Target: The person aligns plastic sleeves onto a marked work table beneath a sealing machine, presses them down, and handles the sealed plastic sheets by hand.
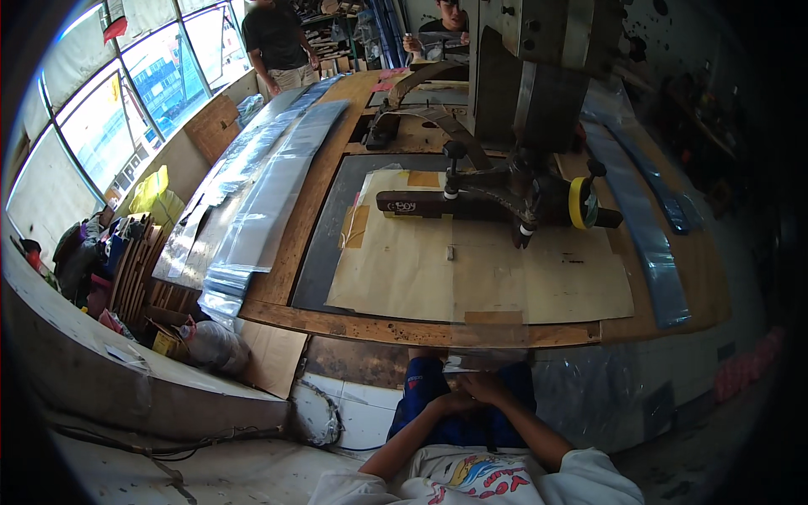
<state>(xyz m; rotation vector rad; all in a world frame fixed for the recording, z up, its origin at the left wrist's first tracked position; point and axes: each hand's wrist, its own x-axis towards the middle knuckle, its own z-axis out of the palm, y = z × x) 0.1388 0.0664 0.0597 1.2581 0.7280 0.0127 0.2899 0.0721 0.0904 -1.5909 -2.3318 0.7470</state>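
Observation:
My left hand [455,402] and my right hand [485,388] are together in my lap, the right partly over the left. Their fingers look closed, and whatever they hold, if anything, is too small to make out. Just beyond them, a clear plastic strip [490,335] hangs over the table's front edge toward my lap. It seems to run back across a cream board [396,282] patched with brown tape. Above the board is a dark metal press bar [412,203], fixed under a heavy machine head [551,93]. A roll of yellow tape [579,203] hangs at the bar's right side.
Long clear plastic sheets [282,189] lie stacked on the table's left; more blue-tinted plastic strips [631,227] lie on the right. A large clear bottle [217,347] and wood slats [145,263] are at lower left. One person [278,42] stands at far left; another [446,25] is behind the machine.

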